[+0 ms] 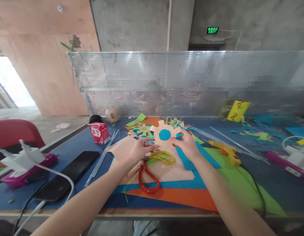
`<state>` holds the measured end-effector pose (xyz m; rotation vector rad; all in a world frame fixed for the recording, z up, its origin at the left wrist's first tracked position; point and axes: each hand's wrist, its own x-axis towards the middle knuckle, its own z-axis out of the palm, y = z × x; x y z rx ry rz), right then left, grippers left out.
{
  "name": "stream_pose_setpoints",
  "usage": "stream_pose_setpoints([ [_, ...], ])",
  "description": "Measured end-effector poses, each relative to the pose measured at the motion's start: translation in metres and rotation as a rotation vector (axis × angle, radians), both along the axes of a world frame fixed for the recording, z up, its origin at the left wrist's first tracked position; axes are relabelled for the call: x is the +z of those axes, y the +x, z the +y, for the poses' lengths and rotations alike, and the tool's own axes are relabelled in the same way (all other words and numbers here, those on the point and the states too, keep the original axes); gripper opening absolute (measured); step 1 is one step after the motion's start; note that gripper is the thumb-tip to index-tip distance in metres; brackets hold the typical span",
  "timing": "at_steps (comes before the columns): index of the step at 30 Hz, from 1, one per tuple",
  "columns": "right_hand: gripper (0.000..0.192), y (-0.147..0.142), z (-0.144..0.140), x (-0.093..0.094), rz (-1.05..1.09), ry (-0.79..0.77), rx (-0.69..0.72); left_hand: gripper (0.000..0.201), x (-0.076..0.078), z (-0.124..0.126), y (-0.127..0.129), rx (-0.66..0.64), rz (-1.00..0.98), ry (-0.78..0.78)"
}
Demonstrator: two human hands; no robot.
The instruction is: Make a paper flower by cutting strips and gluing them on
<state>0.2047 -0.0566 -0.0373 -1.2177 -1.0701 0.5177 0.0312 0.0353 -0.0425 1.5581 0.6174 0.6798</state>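
Both hands, left hand [139,149] & right hand [186,144], fingers curled, hold paper flower [164,135] w/ blue centre on; scissors [152,170] at 6 o'clock, glue gun [227,151] at 3.

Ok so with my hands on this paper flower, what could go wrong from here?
Three risks stand out. The scissors lie just under your left hand, so a wrist could catch them. The glue gun rests near your right hand with its cord trailing over the green sheet; a snag might drag it. The beige flower cutout, held only at its edges, could bend or tear.
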Motion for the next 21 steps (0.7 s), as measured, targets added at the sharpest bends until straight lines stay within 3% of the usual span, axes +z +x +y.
stream_pose_setpoints([
  [21,0.026,0.0009,-0.0001,-0.0009,-0.02,0.01,-0.002,0.045,0.0,0.0007,-0.0034,-0.008,0.047,0.045],
])
